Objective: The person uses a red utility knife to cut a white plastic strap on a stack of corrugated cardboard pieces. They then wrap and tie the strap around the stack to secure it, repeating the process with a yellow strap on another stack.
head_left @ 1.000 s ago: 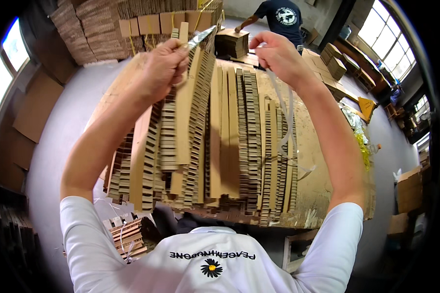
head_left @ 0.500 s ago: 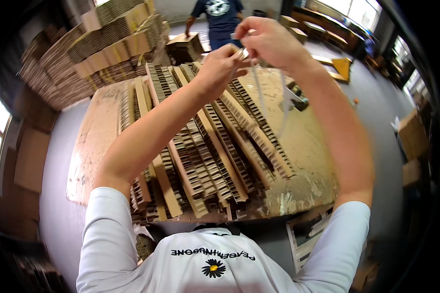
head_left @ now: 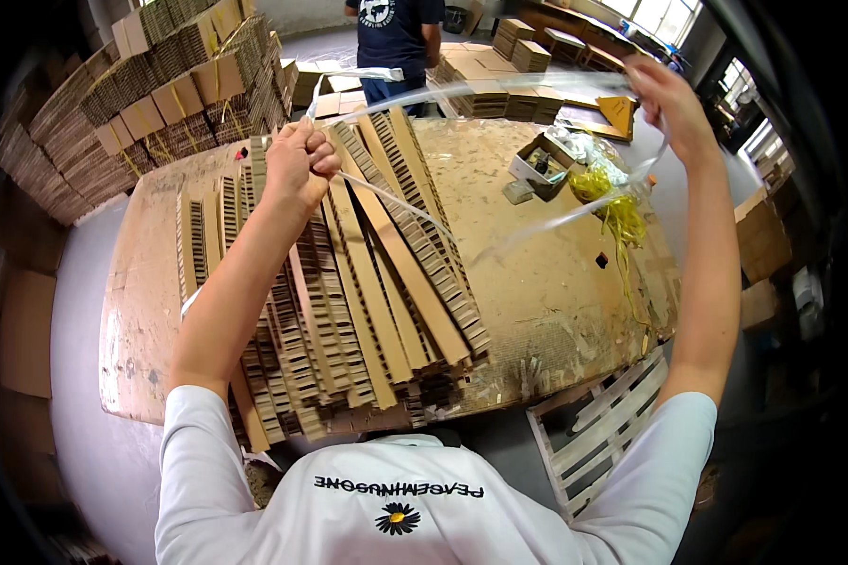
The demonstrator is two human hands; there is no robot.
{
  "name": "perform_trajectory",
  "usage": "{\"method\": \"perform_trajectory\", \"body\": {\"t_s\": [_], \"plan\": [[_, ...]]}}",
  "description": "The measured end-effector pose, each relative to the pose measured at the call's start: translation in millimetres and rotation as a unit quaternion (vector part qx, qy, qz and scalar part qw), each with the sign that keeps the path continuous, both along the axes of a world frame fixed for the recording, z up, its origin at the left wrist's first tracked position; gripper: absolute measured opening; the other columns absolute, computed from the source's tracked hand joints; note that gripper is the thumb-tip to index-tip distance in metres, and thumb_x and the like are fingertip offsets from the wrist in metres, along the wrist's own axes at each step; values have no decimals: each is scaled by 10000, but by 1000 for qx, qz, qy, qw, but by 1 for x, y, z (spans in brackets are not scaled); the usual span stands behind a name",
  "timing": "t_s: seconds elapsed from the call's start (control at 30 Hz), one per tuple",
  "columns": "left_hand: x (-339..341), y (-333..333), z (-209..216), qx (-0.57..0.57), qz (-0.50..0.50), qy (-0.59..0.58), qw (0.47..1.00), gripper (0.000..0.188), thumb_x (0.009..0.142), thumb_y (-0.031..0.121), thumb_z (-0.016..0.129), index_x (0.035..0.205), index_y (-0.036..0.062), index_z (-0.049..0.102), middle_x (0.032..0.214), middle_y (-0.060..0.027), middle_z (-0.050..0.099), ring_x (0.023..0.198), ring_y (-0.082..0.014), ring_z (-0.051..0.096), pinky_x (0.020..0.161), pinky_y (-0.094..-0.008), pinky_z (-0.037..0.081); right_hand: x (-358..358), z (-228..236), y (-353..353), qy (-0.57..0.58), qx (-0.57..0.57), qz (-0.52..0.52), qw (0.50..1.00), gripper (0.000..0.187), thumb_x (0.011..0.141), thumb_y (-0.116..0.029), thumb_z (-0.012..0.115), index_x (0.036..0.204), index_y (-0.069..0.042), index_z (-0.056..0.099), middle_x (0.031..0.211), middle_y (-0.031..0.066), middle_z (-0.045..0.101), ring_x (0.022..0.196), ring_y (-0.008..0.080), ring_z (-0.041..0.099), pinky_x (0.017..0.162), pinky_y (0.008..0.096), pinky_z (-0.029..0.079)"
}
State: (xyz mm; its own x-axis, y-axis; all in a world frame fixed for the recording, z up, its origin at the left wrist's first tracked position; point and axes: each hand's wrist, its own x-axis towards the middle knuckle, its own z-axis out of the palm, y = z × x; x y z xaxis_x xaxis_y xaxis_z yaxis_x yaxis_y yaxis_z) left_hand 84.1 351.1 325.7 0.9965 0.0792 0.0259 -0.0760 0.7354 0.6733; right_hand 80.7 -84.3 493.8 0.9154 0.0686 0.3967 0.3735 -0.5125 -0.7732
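The hands are wide apart, both gripping a thin, glossy white strap (head_left: 462,91) that stretches across the upper frame. The left hand (head_left: 301,162) is a fist clamped on it above the cardboard strips (head_left: 363,301); the right hand (head_left: 667,104), motion-blurred, is curled around it at upper right, with a blurred length sagging below. The strips, long and flat-faced with ridged, honeycomb-like edges, lie side by side, slightly skewed, left of centre on the table (head_left: 528,292), whose brown top is scuffed and flecked. The left forearm hides some of them. Right of centre are a small open box (head_left: 545,162) of odds and ends and a tangle of yellow strapping (head_left: 612,202). Cardboard stacks (head_left: 57,160) fill the upper left; a co-worker (head_left: 396,38) stands at upper centre, partly behind the strap. A slatted pallet (head_left: 598,438) sits lower right.
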Motion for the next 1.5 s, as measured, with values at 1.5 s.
{"method": "perform_trajectory", "body": {"t_s": [1.5], "plan": [[-44,-150,87,756,232,-200,578,157,971,63,514,864,-33,575,857,-149,659,759,-153,640,655,-304,553,-28,-235,193,278,466,261,799,218,1019,-177,499,944,-32,643,651,-21,545,531,49,428,500,197,339]]}}
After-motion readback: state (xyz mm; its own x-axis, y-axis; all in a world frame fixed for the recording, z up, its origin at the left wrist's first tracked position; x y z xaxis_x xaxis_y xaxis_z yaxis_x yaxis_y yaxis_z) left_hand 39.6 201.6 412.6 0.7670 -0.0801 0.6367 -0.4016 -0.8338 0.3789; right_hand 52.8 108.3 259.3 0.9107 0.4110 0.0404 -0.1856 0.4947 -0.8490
